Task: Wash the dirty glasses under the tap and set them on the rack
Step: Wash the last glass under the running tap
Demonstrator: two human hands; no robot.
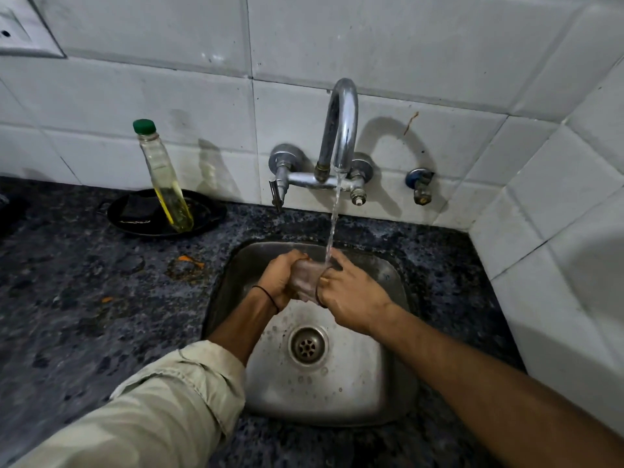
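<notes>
A clear drinking glass [305, 280] lies on its side over the steel sink [337, 383], under the stream running from the chrome tap [341, 130]. My left hand [278, 280] grips the glass at its base end, fingers curled round it. My right hand [351, 295] is at the open rim, with some fingers reaching inside the glass and the others spread over its edge. Water strikes the glass near the rim. No rack shows in view.
A black dish [135, 211] on the dark speckled counter [84, 298] holds a green-capped bottle [165, 184] of yellow liquid, leaning on the tiled wall. Orange scraps [190, 261] lie left of the sink. A small valve [420, 187] sits right of the tap.
</notes>
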